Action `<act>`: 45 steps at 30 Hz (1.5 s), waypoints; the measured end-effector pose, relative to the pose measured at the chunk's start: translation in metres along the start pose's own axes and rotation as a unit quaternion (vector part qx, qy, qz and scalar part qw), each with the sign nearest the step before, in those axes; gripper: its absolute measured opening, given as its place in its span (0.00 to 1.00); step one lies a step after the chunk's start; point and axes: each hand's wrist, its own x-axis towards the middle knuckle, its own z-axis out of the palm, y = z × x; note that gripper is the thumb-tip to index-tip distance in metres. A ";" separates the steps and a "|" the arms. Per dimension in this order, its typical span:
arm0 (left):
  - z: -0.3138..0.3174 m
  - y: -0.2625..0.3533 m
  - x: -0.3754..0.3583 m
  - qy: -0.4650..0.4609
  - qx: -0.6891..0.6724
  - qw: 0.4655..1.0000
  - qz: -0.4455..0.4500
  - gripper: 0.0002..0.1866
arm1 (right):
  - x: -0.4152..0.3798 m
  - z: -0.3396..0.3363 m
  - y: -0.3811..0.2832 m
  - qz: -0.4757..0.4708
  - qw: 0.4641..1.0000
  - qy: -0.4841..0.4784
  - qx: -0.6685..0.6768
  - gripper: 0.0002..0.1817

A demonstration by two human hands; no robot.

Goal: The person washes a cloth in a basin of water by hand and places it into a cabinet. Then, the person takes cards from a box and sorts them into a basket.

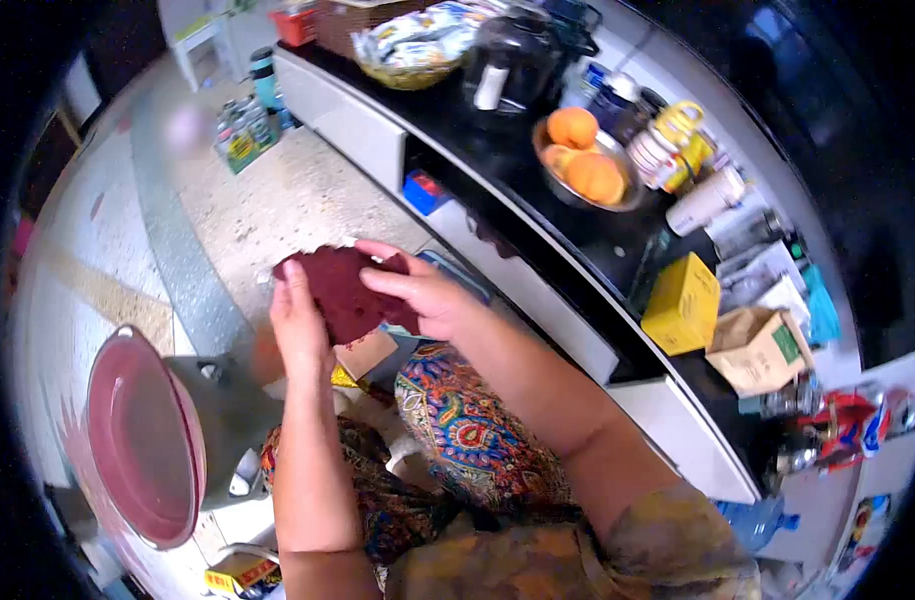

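The cloth (340, 295) is dark maroon with uneven edges.

Dark maroon piece (346, 295), likely cloth, though blur leaves this unsure; spread out, edge uneven. Held up between left hand (303, 325) and right hand (436, 298), just beyond patterned trousers (473, 430).

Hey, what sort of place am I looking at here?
Probably a room in a home, perhaps a living or dining area: a long black-topped cabinet carries a metal bowl of orange fruit and a pale tumbler.
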 end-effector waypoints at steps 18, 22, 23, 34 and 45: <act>0.003 0.019 -0.058 -0.259 -0.174 0.914 -0.259 0.32 | -0.050 0.045 -0.024 -0.272 0.890 0.092 -0.354 0.15; -0.004 0.035 -0.068 -0.228 -0.163 0.938 -0.206 0.24 | -0.065 0.058 -0.028 -0.216 0.894 0.050 -0.390 0.16; -0.005 0.039 -0.070 -0.206 -0.116 0.957 -0.169 0.23 | -0.072 0.060 -0.031 -0.214 0.893 0.058 -0.391 0.16; -0.029 0.045 -0.069 -0.162 -0.119 0.972 -0.118 0.18 | -0.106 0.065 -0.015 -0.165 0.893 -0.045 -0.417 0.26; -0.070 0.174 -0.098 -0.061 -0.007 0.984 0.165 0.21 | -0.158 0.020 -0.048 -0.128 0.905 0.175 -0.366 0.22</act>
